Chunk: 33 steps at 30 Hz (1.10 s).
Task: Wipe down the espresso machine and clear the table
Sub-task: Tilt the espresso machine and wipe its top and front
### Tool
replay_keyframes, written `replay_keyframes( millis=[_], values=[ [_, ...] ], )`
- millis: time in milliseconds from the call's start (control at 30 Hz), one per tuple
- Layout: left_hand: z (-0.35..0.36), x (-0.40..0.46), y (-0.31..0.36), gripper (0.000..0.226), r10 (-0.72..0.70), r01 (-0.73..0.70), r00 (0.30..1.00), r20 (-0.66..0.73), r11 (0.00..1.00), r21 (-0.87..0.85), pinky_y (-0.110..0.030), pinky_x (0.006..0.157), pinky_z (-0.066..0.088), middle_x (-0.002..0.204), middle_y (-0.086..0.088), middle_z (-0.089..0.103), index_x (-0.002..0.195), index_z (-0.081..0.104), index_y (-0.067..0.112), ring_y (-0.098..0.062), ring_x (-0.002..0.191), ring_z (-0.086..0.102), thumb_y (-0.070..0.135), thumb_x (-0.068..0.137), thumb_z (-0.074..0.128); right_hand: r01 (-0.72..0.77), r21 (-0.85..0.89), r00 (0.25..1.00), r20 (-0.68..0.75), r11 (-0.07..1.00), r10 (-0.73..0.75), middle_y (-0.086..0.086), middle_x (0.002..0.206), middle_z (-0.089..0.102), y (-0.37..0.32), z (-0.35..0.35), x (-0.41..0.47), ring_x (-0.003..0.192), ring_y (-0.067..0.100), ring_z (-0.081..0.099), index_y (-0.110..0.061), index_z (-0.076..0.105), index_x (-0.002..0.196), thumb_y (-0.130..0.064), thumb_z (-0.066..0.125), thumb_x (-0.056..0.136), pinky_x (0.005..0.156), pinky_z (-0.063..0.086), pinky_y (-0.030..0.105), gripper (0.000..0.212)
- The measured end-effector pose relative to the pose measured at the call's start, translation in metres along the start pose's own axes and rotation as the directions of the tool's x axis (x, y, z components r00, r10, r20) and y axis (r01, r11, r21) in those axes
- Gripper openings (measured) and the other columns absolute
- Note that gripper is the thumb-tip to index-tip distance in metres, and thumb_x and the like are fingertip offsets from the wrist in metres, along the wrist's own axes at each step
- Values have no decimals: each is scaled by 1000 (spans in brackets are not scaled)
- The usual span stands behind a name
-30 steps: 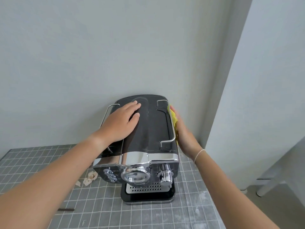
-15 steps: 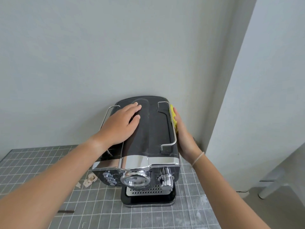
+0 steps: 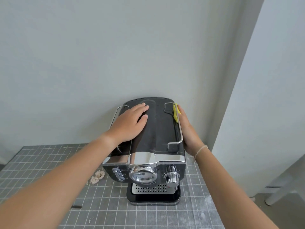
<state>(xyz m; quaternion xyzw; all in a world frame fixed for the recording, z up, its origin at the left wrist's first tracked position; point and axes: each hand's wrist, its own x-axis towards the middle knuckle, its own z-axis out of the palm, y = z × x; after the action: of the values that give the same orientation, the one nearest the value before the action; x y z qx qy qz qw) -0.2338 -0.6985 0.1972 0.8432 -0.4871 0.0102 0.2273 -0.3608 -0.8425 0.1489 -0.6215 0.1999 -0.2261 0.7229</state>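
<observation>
Head view: espresso machine (image 3: 148, 146) stands on the table (image 3: 49, 162) against the wall (image 3: 99, 55), black body, chrome front
Left hand (image 3: 128, 123): lies flat on the machine's top, fingers straight and together, gripping nothing, apparently steadying the body
Right hand (image 3: 188, 131): pressed flat against the machine's right side, fingers extended, holding a yellow cloth (image 3: 176, 113) between palm and panel; only a strip of cloth shows near the fingertips
Stage, as I judge it: wiping is under way on the right side panel; whether top, front or left side are already wiped cannot be told from here
Left to do, as I judge it: any remaining faces, then clearing the table
Table debris: crumpled pale scraps (image 3: 97, 177) just beside the machine's left front corner, a small dark stick (image 3: 76, 206) nearer the edge, a tiny pale fleck (image 3: 90, 220) below it, and whitish dust on the cloth at the right
Containers: drip tray (image 3: 152, 194) at the machine's base, perforated grate on top, nothing standing on it; what lies under the grate is hidden
Other containers: none visible
</observation>
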Motion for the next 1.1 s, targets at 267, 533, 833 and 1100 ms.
replay_keyframes(
  millis=[267, 533, 833, 1100],
  values=[
    [0, 1, 1, 44, -7, 7, 1000, 20, 1000, -2, -24, 109, 19, 152, 5, 28, 139, 37, 21, -9, 140, 23, 28, 96, 34, 80, -123, 990, -105, 989, -93, -36, 131, 43, 9, 15, -115, 117, -21, 38, -59, 44, 121, -46, 35, 94, 88, 35, 6, 31],
    [-18, 0, -7, 45, -4, 2, 1000, -15, 985, -173, -20, 108, 13, 152, 1, 29, 140, 36, 17, -11, 141, 22, 28, 96, 31, 275, -329, 819, -412, 904, -399, -21, 146, 32, 26, 78, -161, 138, -5, 19, -59, 42, 119, -38, 33, 90, 111, 25, 24, 37],
    [-45, -13, -75, 45, -70, 94, 995, 72, 897, -431, -22, 110, 17, 150, 0, 33, 141, 34, 13, -12, 139, 27, 25, 97, 34, 78, -889, 917, -113, 451, -382, -16, 152, 24, -20, 153, -124, 145, 17, 6, -48, 9, 141, -45, 20, 96, 116, 0, 41, 47],
    [-23, -9, -95, 46, -70, 160, 985, 158, 708, -687, -17, 104, 14, 152, 4, 29, 143, 30, 17, -10, 140, 23, 29, 98, 30, -202, -780, 942, -320, 592, -100, 7, 153, 18, -52, 134, -49, 140, 24, 19, -8, 29, 141, -32, 45, 92, 111, 21, 33, 57]
  ],
)
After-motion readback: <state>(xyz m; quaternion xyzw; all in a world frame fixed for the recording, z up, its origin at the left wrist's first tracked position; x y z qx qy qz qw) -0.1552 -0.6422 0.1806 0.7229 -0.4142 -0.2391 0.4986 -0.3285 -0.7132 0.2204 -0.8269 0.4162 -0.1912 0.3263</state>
